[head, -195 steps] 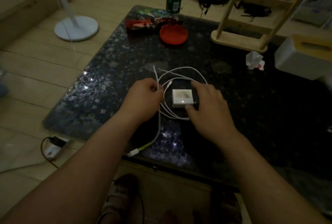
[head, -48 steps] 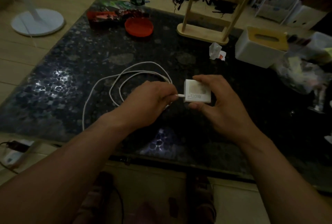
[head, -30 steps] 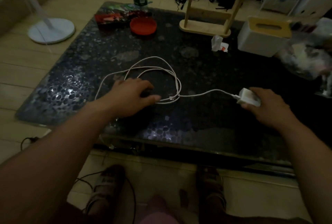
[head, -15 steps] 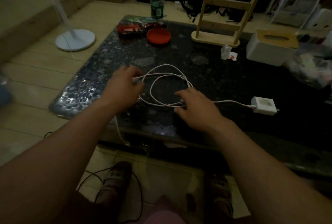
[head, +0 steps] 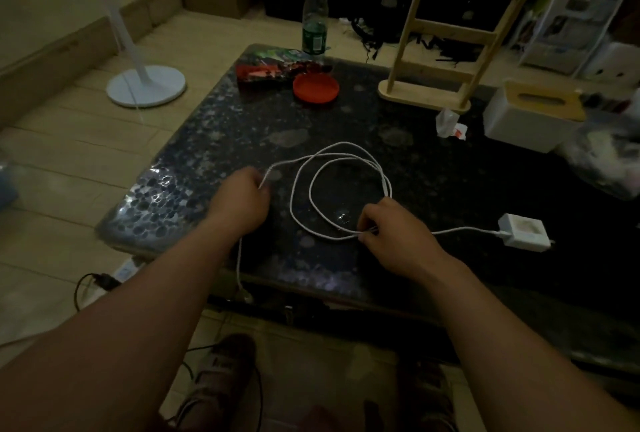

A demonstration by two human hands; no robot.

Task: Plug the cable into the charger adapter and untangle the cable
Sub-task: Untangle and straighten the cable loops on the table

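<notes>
Right hand point(head: 391, 237): fingers point(head: 367, 223) pinch the cable point(head: 301, 223) at its crossing. Left hand point(head: 242, 203): closed on cable's free run, toward surface point(head: 214, 140) left edge. Loops lie between hands. Adapter point(head: 524, 231): plugged, toward right edge; right hand nearer.

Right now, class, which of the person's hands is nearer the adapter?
Right. The right hand pinches the cable just left of the adapter; the left hand grips the cable farther left, beyond the loops.
</notes>
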